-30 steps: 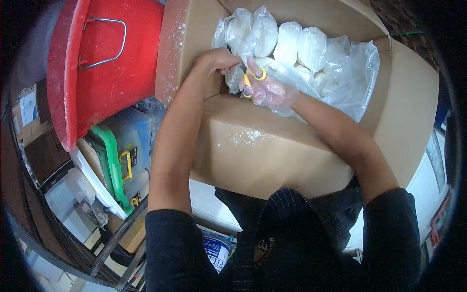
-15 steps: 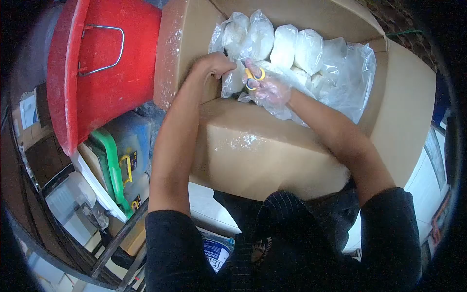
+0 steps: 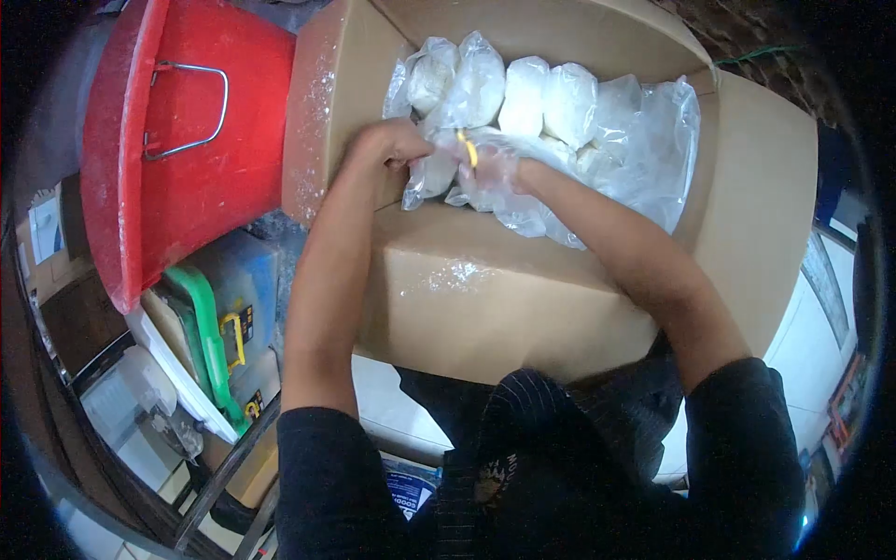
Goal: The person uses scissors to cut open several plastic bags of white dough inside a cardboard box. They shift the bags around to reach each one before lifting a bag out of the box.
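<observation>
Inside a cardboard box (image 3: 509, 313), several clear plastic bags of white contents (image 3: 569, 101) lie side by side. My left hand (image 3: 394, 142) is closed at the box's left wall, its fingertips pinching the top of a clear plastic bag (image 3: 431, 175). Close beside it, my right hand (image 3: 490, 173) is wrapped round scissors with yellow handles (image 3: 469, 149). Clear plastic lies around that hand and blurs its fingers. The scissor blades cannot be made out.
A large red tub (image 3: 219, 121) with a metal handle stands left of the box. Below it are a green-handled item (image 3: 207, 322) and a blue case (image 3: 252, 280). White powder marks the box's front flap. A printed bag (image 3: 411, 490) lies near my body.
My right hand has moved closer to my left hand. The scissors have turned, so their yellow loops now show as a narrow strip. The whole view has shifted slightly.
</observation>
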The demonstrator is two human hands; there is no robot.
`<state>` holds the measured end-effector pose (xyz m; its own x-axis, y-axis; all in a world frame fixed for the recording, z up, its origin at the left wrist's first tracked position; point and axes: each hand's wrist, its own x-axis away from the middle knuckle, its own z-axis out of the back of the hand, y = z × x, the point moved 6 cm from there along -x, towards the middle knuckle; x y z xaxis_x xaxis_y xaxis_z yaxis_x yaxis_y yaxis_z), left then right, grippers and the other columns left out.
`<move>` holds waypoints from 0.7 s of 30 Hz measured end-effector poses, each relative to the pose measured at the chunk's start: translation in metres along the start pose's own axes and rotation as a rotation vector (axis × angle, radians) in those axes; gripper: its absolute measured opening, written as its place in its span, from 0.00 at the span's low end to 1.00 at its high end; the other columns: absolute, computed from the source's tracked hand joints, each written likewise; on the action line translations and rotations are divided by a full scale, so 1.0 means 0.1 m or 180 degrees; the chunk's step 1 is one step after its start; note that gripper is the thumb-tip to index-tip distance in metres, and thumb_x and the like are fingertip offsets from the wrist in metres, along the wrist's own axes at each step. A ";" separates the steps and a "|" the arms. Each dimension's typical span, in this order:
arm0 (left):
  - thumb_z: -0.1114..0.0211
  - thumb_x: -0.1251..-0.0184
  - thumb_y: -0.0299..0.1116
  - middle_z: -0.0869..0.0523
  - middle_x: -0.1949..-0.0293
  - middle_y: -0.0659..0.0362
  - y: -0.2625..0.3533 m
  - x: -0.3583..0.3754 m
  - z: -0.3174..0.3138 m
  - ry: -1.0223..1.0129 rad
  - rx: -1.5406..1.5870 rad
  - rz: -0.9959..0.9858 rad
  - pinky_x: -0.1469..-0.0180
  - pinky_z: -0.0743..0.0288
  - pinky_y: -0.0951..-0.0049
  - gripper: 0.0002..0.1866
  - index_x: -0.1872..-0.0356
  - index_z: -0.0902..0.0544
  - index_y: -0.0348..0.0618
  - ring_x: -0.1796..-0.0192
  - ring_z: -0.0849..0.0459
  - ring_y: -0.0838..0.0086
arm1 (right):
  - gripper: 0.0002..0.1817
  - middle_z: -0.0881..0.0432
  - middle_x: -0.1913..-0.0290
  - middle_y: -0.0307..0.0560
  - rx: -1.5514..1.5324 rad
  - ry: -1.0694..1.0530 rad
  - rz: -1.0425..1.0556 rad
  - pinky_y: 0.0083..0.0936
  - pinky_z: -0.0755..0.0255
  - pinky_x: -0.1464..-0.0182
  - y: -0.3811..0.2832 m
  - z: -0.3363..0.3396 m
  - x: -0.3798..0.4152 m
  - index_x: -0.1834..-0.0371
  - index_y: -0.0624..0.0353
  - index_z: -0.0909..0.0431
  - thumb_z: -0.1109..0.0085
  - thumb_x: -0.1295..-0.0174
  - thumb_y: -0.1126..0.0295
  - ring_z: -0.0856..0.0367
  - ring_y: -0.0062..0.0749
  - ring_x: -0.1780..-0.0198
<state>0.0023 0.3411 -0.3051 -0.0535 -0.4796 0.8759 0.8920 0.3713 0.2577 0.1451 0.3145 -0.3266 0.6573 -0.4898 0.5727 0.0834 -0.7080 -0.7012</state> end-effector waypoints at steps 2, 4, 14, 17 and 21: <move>0.43 0.49 0.37 0.30 0.90 0.60 0.03 0.02 0.04 0.0197 0.0015 -0.0014 0.86 0.42 0.73 0.14 0.87 0.26 0.40 0.88 0.34 0.77 | 0.16 0.30 0.81 0.37 0.1868 -0.0603 -0.0516 0.21 0.37 0.69 -0.06 -0.07 0.21 0.68 0.54 0.24 0.43 0.47 0.53 0.32 0.22 0.75; 0.42 0.47 0.40 0.29 0.89 0.61 0.10 0.00 0.18 0.0722 0.0396 -0.0411 0.87 0.41 0.73 0.16 0.87 0.25 0.39 0.88 0.33 0.77 | 0.16 0.24 0.77 0.41 0.2941 -0.0776 -0.0670 0.26 0.35 0.68 -0.18 -0.06 0.38 0.68 0.54 0.21 0.42 0.48 0.54 0.28 0.25 0.72; 0.42 0.45 0.36 0.25 0.81 0.62 0.24 0.35 0.53 0.1674 0.1161 -0.1175 0.81 0.35 0.76 0.12 0.66 0.24 0.38 0.82 0.28 0.80 | 0.16 0.21 0.69 0.50 0.4586 0.1531 0.0935 0.25 0.27 0.63 -2.01 0.54 1.91 0.62 0.59 0.25 0.45 0.45 0.58 0.23 0.34 0.67; 0.40 0.47 0.36 0.22 0.78 0.59 0.38 0.65 0.69 0.2074 0.0893 -0.1380 0.74 0.31 0.76 0.14 0.64 0.24 0.35 0.77 0.24 0.76 | 0.23 0.20 0.59 0.48 0.6216 0.2068 0.0233 0.28 0.29 0.54 -1.78 0.59 1.81 0.56 0.55 0.26 0.40 0.51 0.53 0.22 0.42 0.55; 0.38 0.49 0.37 0.20 0.73 0.56 0.58 1.20 0.86 0.2307 0.0820 -0.1850 0.67 0.28 0.76 0.15 0.66 0.23 0.36 0.69 0.21 0.74 | 0.24 0.21 0.59 0.49 0.6467 0.0683 0.1116 0.53 0.41 0.44 -0.88 0.01 1.20 0.45 0.49 0.32 0.49 0.45 0.54 0.24 0.42 0.51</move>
<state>0.0093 0.3735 -0.1499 -0.0888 -0.9861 0.1408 0.6831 0.0426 0.7291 0.2169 0.3185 -0.1966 0.7598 -0.5940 0.2644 0.6256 0.7787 -0.0485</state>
